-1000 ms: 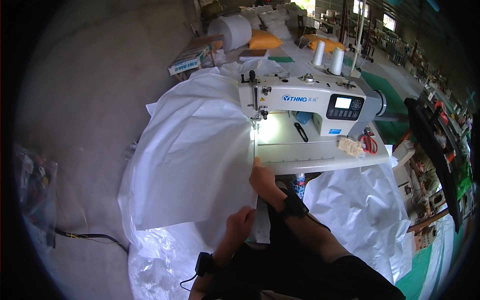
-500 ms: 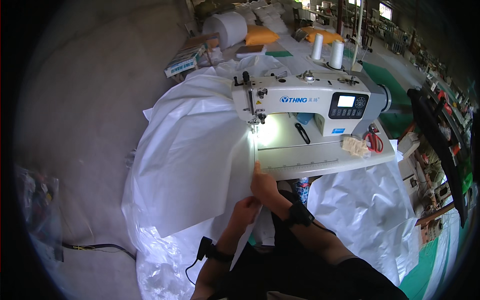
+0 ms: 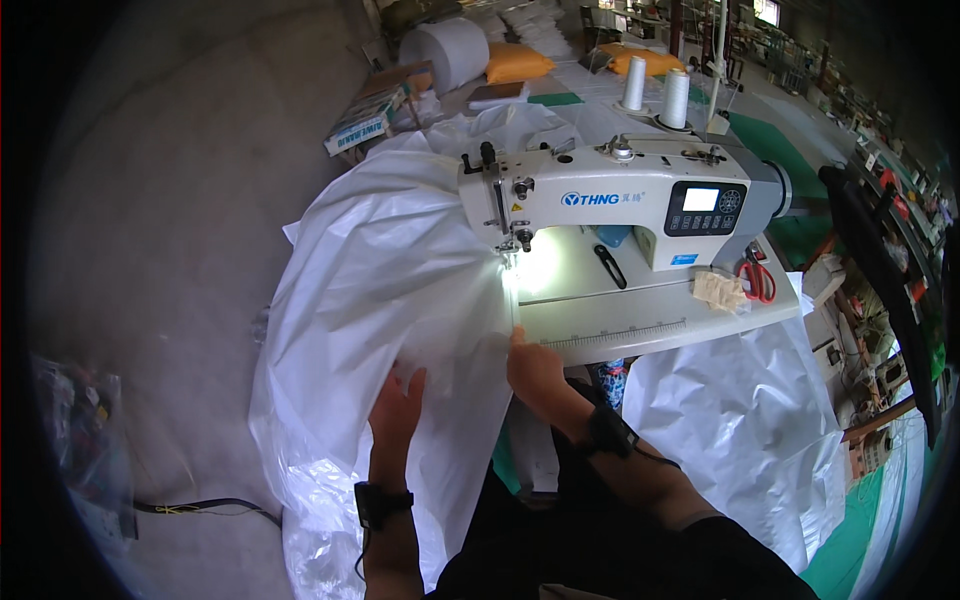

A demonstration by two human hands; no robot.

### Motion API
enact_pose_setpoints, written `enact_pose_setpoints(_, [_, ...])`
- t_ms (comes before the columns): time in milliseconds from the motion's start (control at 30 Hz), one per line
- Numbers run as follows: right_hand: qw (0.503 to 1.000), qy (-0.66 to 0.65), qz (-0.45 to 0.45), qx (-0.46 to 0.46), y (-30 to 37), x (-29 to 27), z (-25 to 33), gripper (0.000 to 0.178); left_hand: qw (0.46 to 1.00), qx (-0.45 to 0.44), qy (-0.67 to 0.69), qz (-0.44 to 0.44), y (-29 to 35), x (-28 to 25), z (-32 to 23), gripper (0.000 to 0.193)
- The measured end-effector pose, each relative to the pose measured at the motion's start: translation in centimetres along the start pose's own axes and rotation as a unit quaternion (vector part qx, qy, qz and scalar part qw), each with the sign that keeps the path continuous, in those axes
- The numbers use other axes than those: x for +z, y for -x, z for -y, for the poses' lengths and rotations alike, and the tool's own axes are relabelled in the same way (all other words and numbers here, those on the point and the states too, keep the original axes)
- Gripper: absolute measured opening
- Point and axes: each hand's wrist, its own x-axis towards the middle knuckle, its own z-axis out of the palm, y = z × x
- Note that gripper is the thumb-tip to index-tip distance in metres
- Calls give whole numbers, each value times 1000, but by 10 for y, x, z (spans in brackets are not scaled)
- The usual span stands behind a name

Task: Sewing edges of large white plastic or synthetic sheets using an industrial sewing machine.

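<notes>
A large white plastic sheet (image 3: 370,240) drapes over the left side of a white sewing machine (image 3: 590,190) and hangs down in folds. Its right edge runs under the machine's lit needle area. My right hand (image 3: 537,372) is at the near edge of the machine bed, fingers closed on the sheet's edge, index finger stretched toward the needle. Farther left, my left hand (image 3: 397,405) rests against the hanging sheet with thumb and fingers apart; some fingertips are hidden in its folds. Both wrists wear black straps with small devices.
On the machine bed lie black thread snips (image 3: 609,267), a beige cloth scrap (image 3: 720,291) and red-handled scissors (image 3: 759,280). Two white thread cones (image 3: 675,100) stand behind. More white sheeting (image 3: 730,430) hangs at right. A black cable (image 3: 205,505) crosses the floor at left.
My left hand has left its place beside my right hand and moved left and up onto the sheet, its fingers opening. The sheet bunches into more folds. My right hand stays nearly in place.
</notes>
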Motion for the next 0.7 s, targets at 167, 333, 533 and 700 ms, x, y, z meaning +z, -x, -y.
enact_pose_setpoints(167, [998,36,20,-44,-34,-8,7,45,832,307,-425,-179,-9,17,89,30])
enact_pose_setpoints(333, [990,83,-74,-91,-58,-4,-4,42,960,156,-208,-102,-29,25,96,29])
enact_pose_setpoints(533, [987,108,-77,-89,-87,1,-3,41,980,106,-157,-58,-60,13,98,27])
enact_pose_setpoints(700, [993,93,-42,-60,-95,2,-4,27,987,85,-131,-36,-86,4,99,26])
